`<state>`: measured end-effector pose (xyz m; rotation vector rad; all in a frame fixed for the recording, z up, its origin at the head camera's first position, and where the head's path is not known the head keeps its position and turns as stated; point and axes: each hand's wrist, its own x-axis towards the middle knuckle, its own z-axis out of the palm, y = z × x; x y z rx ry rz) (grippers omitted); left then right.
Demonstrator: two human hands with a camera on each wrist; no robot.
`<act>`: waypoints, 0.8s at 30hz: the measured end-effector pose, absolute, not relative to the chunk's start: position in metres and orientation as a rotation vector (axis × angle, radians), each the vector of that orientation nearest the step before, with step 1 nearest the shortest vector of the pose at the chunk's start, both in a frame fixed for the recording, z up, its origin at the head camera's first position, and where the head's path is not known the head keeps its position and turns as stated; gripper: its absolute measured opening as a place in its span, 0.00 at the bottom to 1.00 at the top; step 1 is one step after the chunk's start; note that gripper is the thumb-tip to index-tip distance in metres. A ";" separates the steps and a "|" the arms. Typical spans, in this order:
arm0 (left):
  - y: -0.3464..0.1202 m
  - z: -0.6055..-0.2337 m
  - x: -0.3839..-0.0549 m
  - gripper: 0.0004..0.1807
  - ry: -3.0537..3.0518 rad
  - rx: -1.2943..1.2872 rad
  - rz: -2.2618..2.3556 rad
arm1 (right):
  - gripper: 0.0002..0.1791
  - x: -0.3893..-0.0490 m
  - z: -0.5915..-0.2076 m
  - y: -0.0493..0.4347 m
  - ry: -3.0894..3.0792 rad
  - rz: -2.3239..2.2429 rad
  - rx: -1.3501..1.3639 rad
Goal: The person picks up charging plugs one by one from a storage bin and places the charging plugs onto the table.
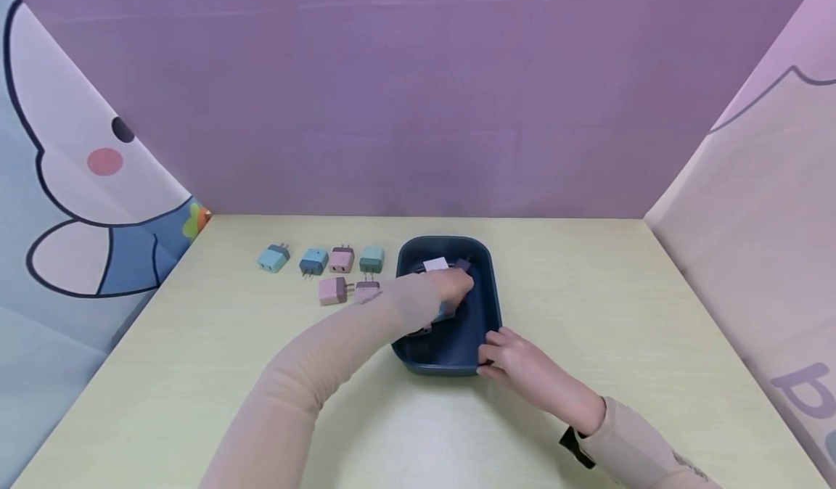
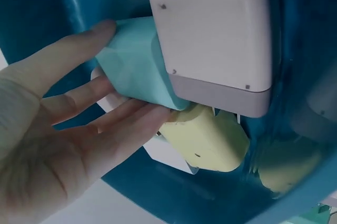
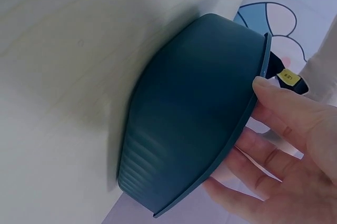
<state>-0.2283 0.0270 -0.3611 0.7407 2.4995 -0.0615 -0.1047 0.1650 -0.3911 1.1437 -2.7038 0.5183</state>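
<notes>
A dark blue plastic bin [image 1: 469, 340] stands on the table with several plug chargers inside. My left hand [image 1: 452, 286] reaches down into it. In the left wrist view, its thumb and fingers pinch a teal charger [image 2: 134, 61]. Against that charger sits a pale charger with a grey base [image 2: 218, 34], its prongs toward a yellow charger [image 2: 208, 140] below. A white piece [image 2: 171, 155] is partly hidden under the yellow one. At the bin's near right corner, my right hand [image 1: 522, 362] grips the rim, thumb and fingers on either side of it in the right wrist view.
Left of the bin, several chargers lie on the table [image 1: 575, 278]: a light teal one [image 1: 273, 258], a blue one [image 1: 313, 261], a pink one [image 1: 341, 259], a green one [image 1: 372, 259] and another pink one [image 1: 333, 291]. A purple backdrop [image 1: 418, 112] rises behind.
</notes>
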 end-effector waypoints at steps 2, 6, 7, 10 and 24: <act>0.027 -0.360 -0.225 0.15 2.494 0.708 -0.033 | 0.06 -0.105 -0.391 0.165 -2.712 0.519 1.142; 0.026 -0.359 -0.221 0.17 2.476 0.703 -0.019 | 0.05 -0.105 -0.391 0.165 -2.726 0.522 1.135; 0.027 -0.359 -0.221 0.17 2.476 0.729 -0.038 | 0.05 -0.105 -0.391 0.165 -2.725 0.522 1.134; 0.028 -0.361 -0.222 0.19 2.465 0.697 -0.017 | 0.06 -0.105 -0.391 0.165 -2.722 0.523 1.131; 0.037 -0.360 -0.233 0.24 2.429 0.760 -0.205 | 0.05 -0.106 -0.394 0.165 -2.743 0.518 1.119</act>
